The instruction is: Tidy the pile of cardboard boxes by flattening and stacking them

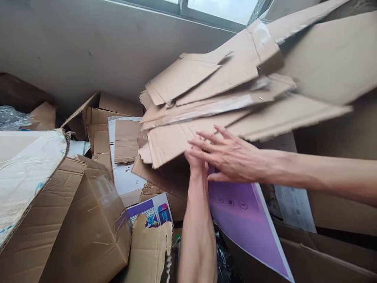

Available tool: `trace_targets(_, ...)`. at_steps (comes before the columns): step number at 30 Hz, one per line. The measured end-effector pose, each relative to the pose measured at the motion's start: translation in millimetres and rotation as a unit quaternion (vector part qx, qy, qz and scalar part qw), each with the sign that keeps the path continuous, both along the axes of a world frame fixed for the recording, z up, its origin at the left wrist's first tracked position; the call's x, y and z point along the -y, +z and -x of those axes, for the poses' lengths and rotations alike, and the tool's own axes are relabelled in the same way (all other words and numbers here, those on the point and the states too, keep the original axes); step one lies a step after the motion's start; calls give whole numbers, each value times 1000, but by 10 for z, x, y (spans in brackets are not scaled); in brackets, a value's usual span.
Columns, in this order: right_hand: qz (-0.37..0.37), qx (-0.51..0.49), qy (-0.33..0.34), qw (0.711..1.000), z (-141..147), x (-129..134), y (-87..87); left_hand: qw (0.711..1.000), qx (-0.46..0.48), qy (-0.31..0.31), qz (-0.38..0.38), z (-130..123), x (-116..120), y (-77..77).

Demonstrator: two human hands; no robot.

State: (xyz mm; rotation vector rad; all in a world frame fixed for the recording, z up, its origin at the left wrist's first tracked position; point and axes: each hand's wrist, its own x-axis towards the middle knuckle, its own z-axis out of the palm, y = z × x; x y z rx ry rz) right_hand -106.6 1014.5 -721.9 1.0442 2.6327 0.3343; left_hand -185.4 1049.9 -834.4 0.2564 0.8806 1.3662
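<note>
A: What step is being carried out?

B: The person is lifting a stack of flattened cardboard (235,98) off the pile, at the far right of the scene, and it is tilting up toward the window (224,8). The left hand (196,159) is reaching up from below and going under the stack's near edge; its fingers are hidden, so its grip cannot be told. The right hand (232,157) is lying spread and flat, fingers extended, against the same edge from the right.

A: What is lying around it?

B: A purple panel (247,224) is leaning just below the hands. A taped box (85,224) is sitting near left.

A: What is the next move calling for?

B: Probably a firmer hold: the sheets are fanning apart and could slide, so both hands would need to be clamping the edge.
</note>
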Motion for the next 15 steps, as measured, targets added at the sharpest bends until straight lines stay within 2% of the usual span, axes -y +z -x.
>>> trace_targets(2, -37, 29, -21, 999, -196, -155, 26, 999, 19, -22, -33, -71, -394, 267)
trace_targets(4, -81, 45, -59, 994, -449, -430, 22, 997, 28, -61, -49, -104, -688, 422)
trace_targets(6, -102, 57, -98, 988, -652, -721, 0, 992, 31, -110, -56, -98, -816, 460)
trace_targets(7, -107, 61, -123, 985, -725, -849, -18, 989, 31, -133, -61, -79, -806, 435)
trace_targets(9, -110, 71, -180, 975, -837, -1054, -65, 985, 23, -158, -71, -1, -649, 301)
trace_targets(11, -106, 69, -237, 963, -944, -1192, -117, 987, -15, -142, -69, 131, -364, 59)
trace_targets(13, -91, 57, -268, 957, -1068, -1293, -154, 991, -97, -83, -37, 308, -38, -276)
trace_targets(15, -78, 43, -290, 953, -1205, -1393, -159, 980, -199, -33, 4, 516, 259, -677)
